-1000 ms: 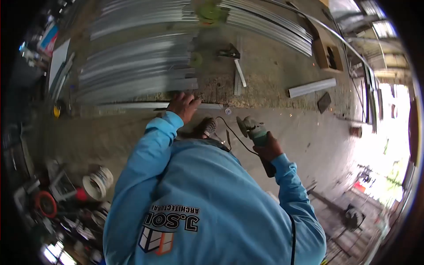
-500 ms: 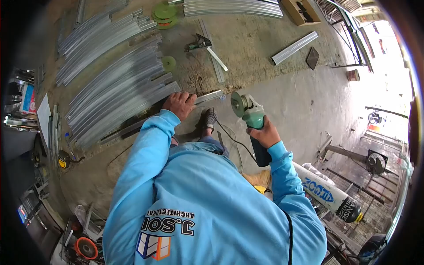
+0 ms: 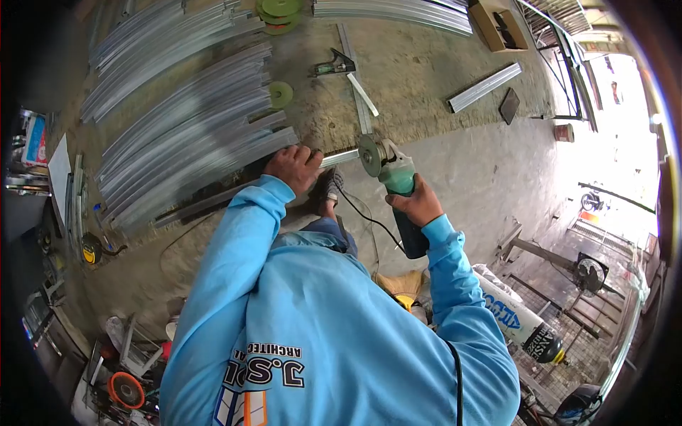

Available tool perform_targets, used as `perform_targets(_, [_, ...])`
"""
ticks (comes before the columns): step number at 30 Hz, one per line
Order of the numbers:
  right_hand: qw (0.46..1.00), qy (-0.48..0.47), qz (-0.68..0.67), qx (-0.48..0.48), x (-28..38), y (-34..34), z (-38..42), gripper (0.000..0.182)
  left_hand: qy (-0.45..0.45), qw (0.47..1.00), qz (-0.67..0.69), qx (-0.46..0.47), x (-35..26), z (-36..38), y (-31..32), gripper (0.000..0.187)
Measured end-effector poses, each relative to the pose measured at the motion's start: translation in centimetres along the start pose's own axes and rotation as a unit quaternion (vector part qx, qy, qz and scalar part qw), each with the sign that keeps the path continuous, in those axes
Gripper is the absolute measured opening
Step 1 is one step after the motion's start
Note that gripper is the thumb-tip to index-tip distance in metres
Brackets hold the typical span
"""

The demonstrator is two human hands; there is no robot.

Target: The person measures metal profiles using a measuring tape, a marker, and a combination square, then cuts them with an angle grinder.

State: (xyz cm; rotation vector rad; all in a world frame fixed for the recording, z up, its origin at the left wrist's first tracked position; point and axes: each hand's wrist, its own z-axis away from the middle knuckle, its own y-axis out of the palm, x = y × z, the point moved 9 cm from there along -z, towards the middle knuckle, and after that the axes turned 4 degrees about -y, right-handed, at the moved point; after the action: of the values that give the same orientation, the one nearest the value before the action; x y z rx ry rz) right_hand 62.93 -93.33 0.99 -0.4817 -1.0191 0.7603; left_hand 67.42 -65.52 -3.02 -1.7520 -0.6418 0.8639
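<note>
Head view: grinder (image 3: 398, 179) near work surface (image 3: 419, 92) edge, broad floor (image 3: 469, 177) alongside.

On the work surface (image 3: 419, 82) before us, the left hand (image 3: 295, 169) lies over a metal strip (image 3: 339, 158) at the near edge, while the angle grinder (image 3: 396, 176) in the right hand (image 3: 420, 204) is at the strip's right end. Ahead to our left, we see one stack of profiles (image 3: 192, 128) in front of another, a loose disc (image 3: 280, 94) at its right end, then a combination square (image 3: 337, 65), and farther right a short channel (image 3: 485, 87), a cardboard box (image 3: 508, 41) beyond it. We have a tape measure (image 3: 91, 248) far left and a gas cylinder (image 3: 515, 316) partly behind the right arm.
</note>
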Motion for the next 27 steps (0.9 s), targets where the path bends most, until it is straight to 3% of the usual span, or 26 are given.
perform_targets(5, [0.999, 0.022, 0.012, 0.020, 0.9, -0.1, -0.2, 0.071, -0.008, 1.000, 0.019, -0.004, 0.0, 0.0, -0.4, 0.042])
perform_targets(7, [0.999, 0.036, 0.026, 0.024, 0.8, -0.2, -0.2, 0.063, -0.021, 0.999, 0.020, 0.017, 0.1, 0.0, -0.2, 0.038])
perform_targets(16, [0.999, 0.031, 0.024, 0.031, 1.3, -0.3, -0.3, 0.071, -0.021, 0.999, 0.014, 0.021, 0.1, 0.0, 0.0, 0.039])
perform_targets(27, [0.998, 0.035, 0.039, 0.022, 1.2, -0.3, -0.4, 0.064, -0.030, 0.999, 0.021, 0.029, 0.2, 0.1, 0.2, 0.039])
